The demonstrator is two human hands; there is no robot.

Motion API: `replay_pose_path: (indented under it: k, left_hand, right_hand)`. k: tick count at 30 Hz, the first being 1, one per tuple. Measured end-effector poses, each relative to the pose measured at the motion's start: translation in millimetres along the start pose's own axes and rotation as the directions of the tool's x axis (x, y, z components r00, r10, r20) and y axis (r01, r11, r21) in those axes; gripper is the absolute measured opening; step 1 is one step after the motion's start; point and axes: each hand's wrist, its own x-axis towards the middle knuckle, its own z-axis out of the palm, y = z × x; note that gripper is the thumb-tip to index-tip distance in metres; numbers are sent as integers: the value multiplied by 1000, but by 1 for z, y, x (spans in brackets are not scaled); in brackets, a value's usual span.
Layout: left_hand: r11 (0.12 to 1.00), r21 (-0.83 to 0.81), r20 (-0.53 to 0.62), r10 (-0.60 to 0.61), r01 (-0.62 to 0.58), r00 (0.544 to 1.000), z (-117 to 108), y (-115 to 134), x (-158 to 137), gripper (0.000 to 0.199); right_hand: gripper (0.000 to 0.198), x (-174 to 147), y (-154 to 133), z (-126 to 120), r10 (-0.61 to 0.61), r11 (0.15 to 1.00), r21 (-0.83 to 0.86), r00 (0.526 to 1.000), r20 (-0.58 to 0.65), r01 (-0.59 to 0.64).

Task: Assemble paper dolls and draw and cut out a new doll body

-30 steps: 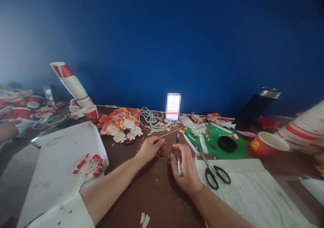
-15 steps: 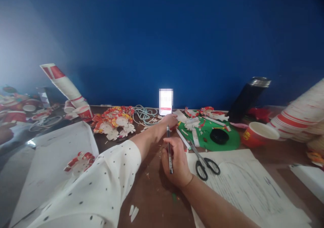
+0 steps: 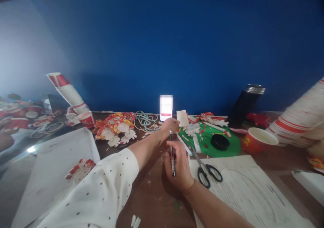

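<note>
My left hand [image 3: 171, 124] is stretched forward, its fingers closed on the edge of a small off-white piece of paper [image 3: 182, 118] that stands up from the table. A lit phone [image 3: 166, 110] leans on the wall just behind this hand. My right hand [image 3: 179, 165] is nearer to me, wrapped round a dark pen [image 3: 172, 159] that points away from me. To its right, black-handled scissors [image 3: 206, 172] lie partly on a written sheet of paper [image 3: 243, 191]. Beyond them is a green sheet [image 3: 234, 145] with paper scraps and a black round lid [image 3: 220, 142] on it.
Cut-out paper figures [image 3: 115, 128] and a coiled cord [image 3: 145, 120] lie along the wall. A white tray [image 3: 50, 167] is at left. Stacked paper cups [image 3: 67, 91] lean behind it. At right are a dark flask [image 3: 244, 105], a red cup [image 3: 253, 145] and a large cup stack [image 3: 298, 116].
My left hand has raised the small piece of paper off the scraps, so it stands upright. The right hand keeps its hold on the pen. The whole view has shifted a little.
</note>
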Motion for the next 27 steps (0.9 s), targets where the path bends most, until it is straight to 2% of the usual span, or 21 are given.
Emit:
replay_pose_path:
  k: [3,6,9,13,18,21,23,27]
  left_hand:
    - [1000,-5,-78,13,-13,997,-18,-9,-28,25]
    - [999,-20,-132,-45,42,990,-38,-25,-65,27]
    - [977,-195,-186,-128,91,974,-54,-44,-102,23]
    - [936,-335,-264,-206,111,942,-64,-65,-136,19]
    - [899,-413,-271,-274,145,923,-49,-79,-151,15]
    - [925,-378,-333,-162,26,929,-33,-81,-155,19]
    - [932,-359,-336,-71,-58,939,-25,-81,-158,19]
    - [864,-499,-281,-92,-63,955,-22,-82,-162,19]
  right_hand:
    - [41,1,1,-1,-25,1000,-10,1000,-11,25]
    - [38,2,5,-3,23,999,-35,999,-32,-24]
    - [37,4,11,-8,85,992,-87,994,-62,-90]
    - [37,5,18,-13,130,971,-202,991,-15,-130]
    - [28,3,22,-13,141,962,-249,986,94,-114]
    - [28,0,24,-12,157,941,-320,980,120,-112]
    - [32,-2,26,-12,199,909,-395,972,127,-134]
    - [40,-1,32,-19,300,784,-607,935,187,-130]
